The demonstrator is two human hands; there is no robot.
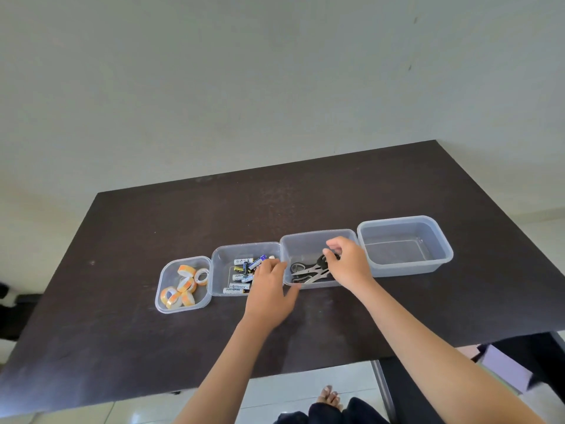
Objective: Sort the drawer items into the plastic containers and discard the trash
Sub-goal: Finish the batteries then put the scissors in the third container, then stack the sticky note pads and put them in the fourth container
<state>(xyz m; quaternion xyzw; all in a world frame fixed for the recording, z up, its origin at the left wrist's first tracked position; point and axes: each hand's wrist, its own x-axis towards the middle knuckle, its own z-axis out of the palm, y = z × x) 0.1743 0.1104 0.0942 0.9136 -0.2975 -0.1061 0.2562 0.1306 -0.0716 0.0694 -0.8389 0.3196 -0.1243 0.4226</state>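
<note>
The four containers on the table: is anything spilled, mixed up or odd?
Nothing stands out. Tape rolls, batteries and scissors each sit in their own container, the biggest container is empty, and nothing lies spilled on the table.

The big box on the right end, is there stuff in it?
No, the big box on the right end shows only its bare clear bottom.

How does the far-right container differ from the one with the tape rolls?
The far-right container holds nothing visible; the tape container holds several orange-and-white tape rolls. The far-right one looks larger and rectangular; the tape one smaller and squarish. The far-right one sits farther back on the table; the tape one is nearer the front edge. Both are clear plastic, lidless, and untouched by the hands.
</note>
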